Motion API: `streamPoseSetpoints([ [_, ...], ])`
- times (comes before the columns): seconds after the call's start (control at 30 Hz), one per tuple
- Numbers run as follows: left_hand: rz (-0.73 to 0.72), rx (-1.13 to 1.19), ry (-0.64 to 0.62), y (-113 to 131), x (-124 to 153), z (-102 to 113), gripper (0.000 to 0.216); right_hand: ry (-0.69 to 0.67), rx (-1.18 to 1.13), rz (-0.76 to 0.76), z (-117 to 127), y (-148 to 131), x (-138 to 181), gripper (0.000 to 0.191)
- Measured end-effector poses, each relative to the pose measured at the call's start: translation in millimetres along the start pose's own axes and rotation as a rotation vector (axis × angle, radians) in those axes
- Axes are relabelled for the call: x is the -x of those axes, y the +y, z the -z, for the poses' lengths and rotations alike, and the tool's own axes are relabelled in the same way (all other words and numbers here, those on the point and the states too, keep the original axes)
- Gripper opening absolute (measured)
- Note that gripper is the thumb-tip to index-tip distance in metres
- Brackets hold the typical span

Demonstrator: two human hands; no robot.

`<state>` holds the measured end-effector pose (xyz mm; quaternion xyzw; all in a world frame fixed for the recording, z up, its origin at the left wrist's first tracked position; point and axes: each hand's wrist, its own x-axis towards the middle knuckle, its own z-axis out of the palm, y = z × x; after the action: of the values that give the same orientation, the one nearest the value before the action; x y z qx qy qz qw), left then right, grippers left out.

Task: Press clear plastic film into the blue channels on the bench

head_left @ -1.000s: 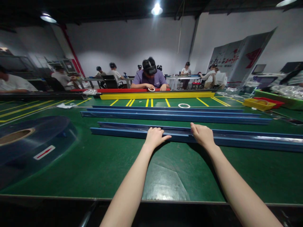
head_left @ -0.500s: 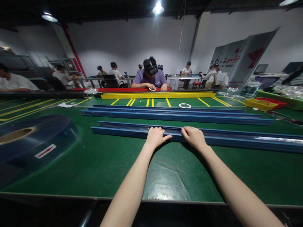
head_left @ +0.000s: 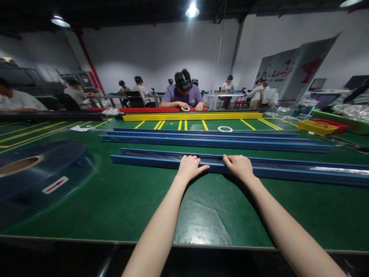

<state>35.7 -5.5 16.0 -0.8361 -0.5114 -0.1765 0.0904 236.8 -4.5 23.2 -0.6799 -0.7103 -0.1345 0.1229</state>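
Observation:
A long blue channel (head_left: 150, 161) lies across the green table in front of me, with a clear plastic strip (head_left: 325, 169) along its inside. My left hand (head_left: 190, 166) is closed over the channel's near wall, fingers bent into the trough and thumb stuck out to the right. To its right, my right hand (head_left: 239, 166) also grips the channel, its fingers curled over the near wall with the tips at the strip. What lies under both palms is hidden.
Further blue channels (head_left: 213, 142) lie parallel just beyond. A large roll of clear strip (head_left: 66, 161) sits at left. Past a white tape ring (head_left: 225, 129) are a yellow channel (head_left: 193, 116) and a co-worker (head_left: 184, 94). Yellow trays (head_left: 315, 127) stand at right.
My right hand has slid slightly to the right along the channel, widening the gap between my hands. The left hand and the channel stay where they were.

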Motion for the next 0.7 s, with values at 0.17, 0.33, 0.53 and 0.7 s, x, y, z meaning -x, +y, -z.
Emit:
streamPoseSetpoints([
  [0.17,-0.003,-0.008,-0.011,0.3,-0.6,0.4,0.052,-0.057,0.003,-0.034,1.6,-1.1,-1.1,0.054],
  [0.33,-0.003,0.003,-0.006,-0.2,-0.4,-1.0,0.051,-0.09,0.006,-0.048,1.9,-0.9,-2.0,0.056],
  [0.53,-0.012,0.017,-0.005,0.0,0.1,0.7,0.045,-0.102,0.013,-0.024,1.8,0.2,-2.9,0.058],
  [0.7,-0.088,0.043,0.043,6.0,0.0,6.2,0.029,-0.123,0.019,-0.008,3.3,0.4,-3.0,0.058],
])
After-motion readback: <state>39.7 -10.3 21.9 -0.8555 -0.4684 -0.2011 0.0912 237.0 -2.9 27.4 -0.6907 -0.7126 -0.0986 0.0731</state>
